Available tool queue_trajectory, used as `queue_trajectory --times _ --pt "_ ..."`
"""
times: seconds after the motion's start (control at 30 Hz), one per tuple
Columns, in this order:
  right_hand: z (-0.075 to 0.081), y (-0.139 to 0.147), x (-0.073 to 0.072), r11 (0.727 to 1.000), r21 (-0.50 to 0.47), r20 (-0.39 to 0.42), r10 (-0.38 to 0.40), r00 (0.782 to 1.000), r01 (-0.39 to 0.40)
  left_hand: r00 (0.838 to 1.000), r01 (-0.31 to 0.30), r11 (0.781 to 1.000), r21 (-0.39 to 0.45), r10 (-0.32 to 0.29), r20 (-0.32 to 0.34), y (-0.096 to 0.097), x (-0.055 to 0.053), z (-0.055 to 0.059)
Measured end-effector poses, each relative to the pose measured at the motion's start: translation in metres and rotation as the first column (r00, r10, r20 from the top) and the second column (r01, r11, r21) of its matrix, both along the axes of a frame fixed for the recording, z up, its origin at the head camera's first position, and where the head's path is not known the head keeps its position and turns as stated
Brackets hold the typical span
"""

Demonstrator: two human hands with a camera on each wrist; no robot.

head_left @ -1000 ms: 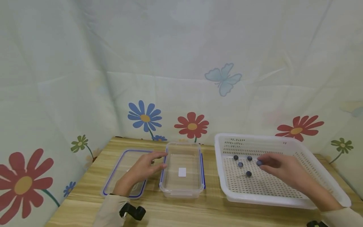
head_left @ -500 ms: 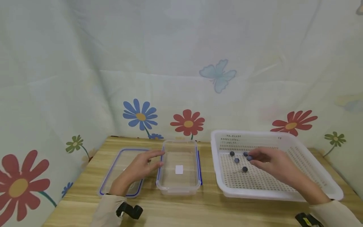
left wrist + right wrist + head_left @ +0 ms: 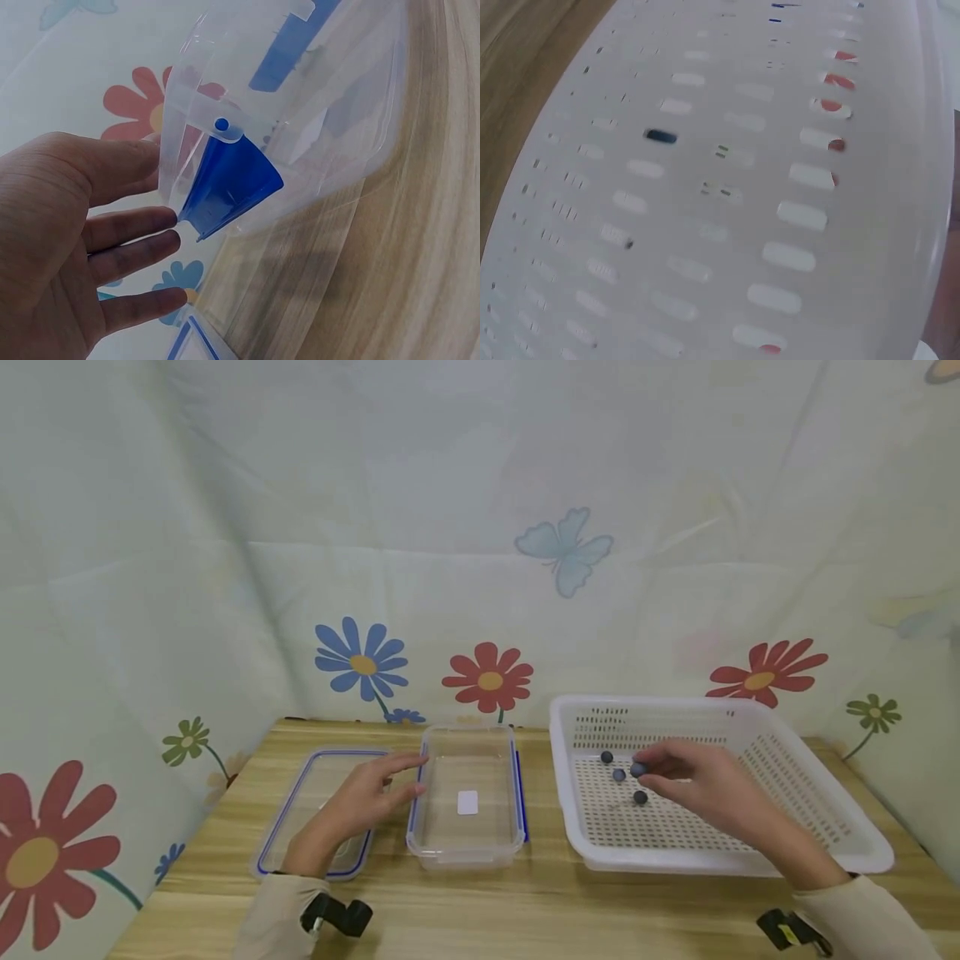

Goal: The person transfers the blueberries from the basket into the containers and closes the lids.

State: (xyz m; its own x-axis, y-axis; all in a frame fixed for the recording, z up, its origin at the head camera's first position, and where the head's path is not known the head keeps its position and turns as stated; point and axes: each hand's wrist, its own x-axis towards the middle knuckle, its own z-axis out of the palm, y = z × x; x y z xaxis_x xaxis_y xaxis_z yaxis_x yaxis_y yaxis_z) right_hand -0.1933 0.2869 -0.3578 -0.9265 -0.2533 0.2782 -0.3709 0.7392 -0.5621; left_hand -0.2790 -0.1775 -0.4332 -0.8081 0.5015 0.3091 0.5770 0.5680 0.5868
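Our right hand [image 3: 708, 785], fingers pinching a ball [image 3: 637, 770], has shifted left inside the basket [image 3: 675, 860], nearer the other balls [image 3: 618, 775]; we seem mid-gathering. Our left hand [image 3: 367, 797] stays loosely extended beside the box [image 3: 465, 858].

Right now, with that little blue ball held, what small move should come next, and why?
Probably lift the blue ball out of the white basket toward the clear box. The right hand pinches it, the left hand is at the box's rim, and the lid lies apart, so the box is open.
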Motion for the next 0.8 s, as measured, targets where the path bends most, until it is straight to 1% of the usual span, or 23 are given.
queue_trajectory --times 0.43,0.6,0.8 --pt "0.003 -0.028 -0.001 0.993 -0.094 -0.015 0.063 0.998 -0.065 1.000 -0.020 1.000 -0.005 0.020 0.015 0.001 0.002 0.002" --pt "0.002 -0.041 -0.002 0.984 -0.143 -0.012 0.111 0.994 -0.111 1.000 -0.015 1.000 -0.024 0.014 -0.009 0.003 0.003 0.004" --pt "-0.001 -0.056 -0.005 0.977 -0.155 -0.007 0.145 0.989 -0.145 0.999 -0.007 0.999 -0.048 0.005 -0.046 0.002 0.002 0.004"
